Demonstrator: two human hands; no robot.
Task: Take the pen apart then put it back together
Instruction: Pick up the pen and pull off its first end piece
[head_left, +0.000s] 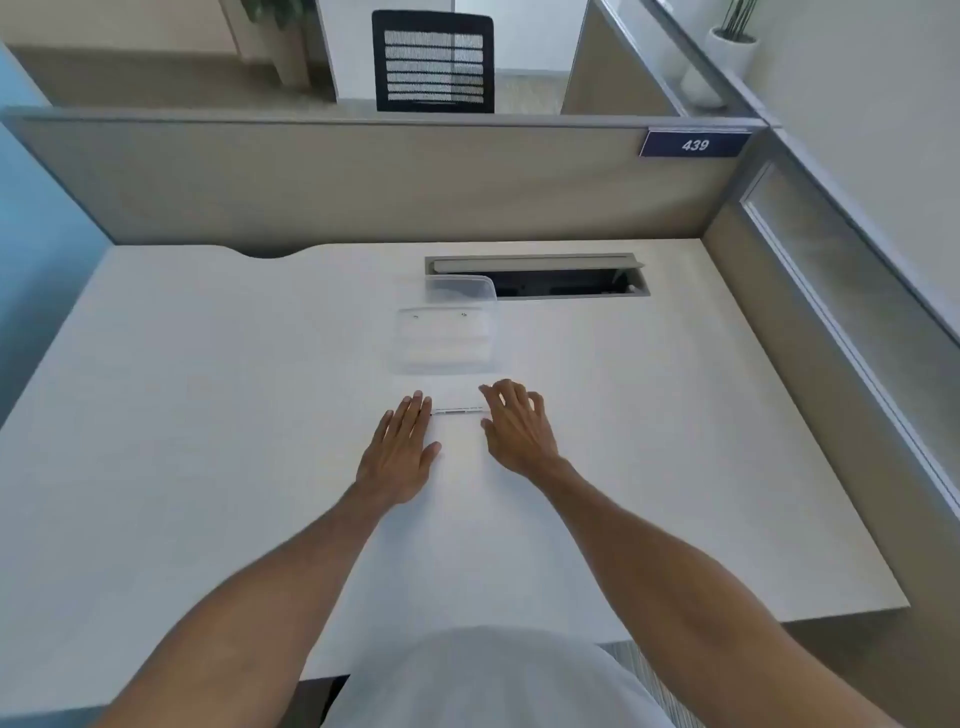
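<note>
A thin pale pen (458, 411) lies crosswise on the white desk (208, 415), between my two hands. My left hand (401, 451) rests flat, palm down, with its fingertips at the pen's left end. Over the pen's right end, my right hand (519, 423) hovers with fingers spread and slightly curled. Neither hand grips the pen. The pen's right tip is hidden under my right fingers.
A clear plastic box (444, 332) with its lid up stands just beyond the pen. Behind it is an open cable slot (537, 278) in the desk. Grey partition walls (363, 182) close off the back and the right side.
</note>
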